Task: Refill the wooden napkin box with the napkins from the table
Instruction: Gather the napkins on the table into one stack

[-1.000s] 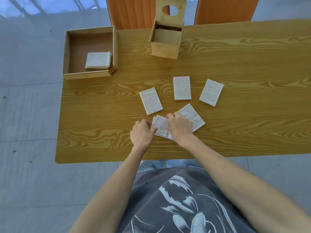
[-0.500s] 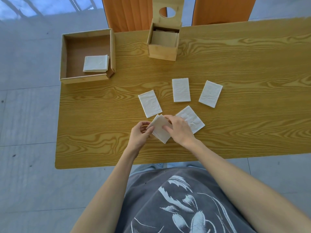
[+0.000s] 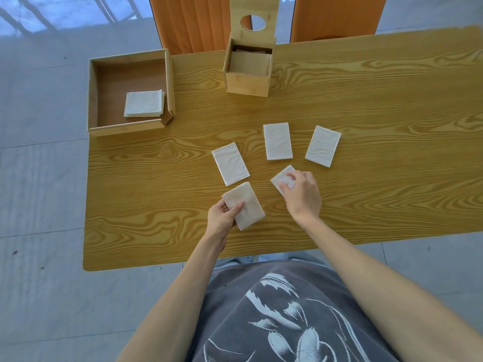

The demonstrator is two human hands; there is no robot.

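Observation:
The wooden napkin box point(image 3: 247, 82) stands at the table's far edge with its holed lid point(image 3: 253, 19) tipped up and napkins inside. My left hand point(image 3: 222, 218) holds a folded white napkin point(image 3: 247, 207) just above the table, thumb on top. My right hand point(image 3: 300, 194) rests fingers-down on another napkin point(image 3: 279, 180), covering most of it. Three more napkins lie flat beyond the hands: a left napkin point(image 3: 230, 163), a middle napkin point(image 3: 277, 141) and a right napkin point(image 3: 323, 145).
An open wooden tray point(image 3: 167, 82) at the far left corner holds a stack of napkins point(image 3: 144, 103). Two orange chair backs point(image 3: 190, 22) stand behind the table point(image 3: 392, 126). The near table edge runs just under my forearms.
My hands have parted. The left hand keeps the napkin both held earlier and has drawn it left; the right hand has moved right onto the neighbouring napkin.

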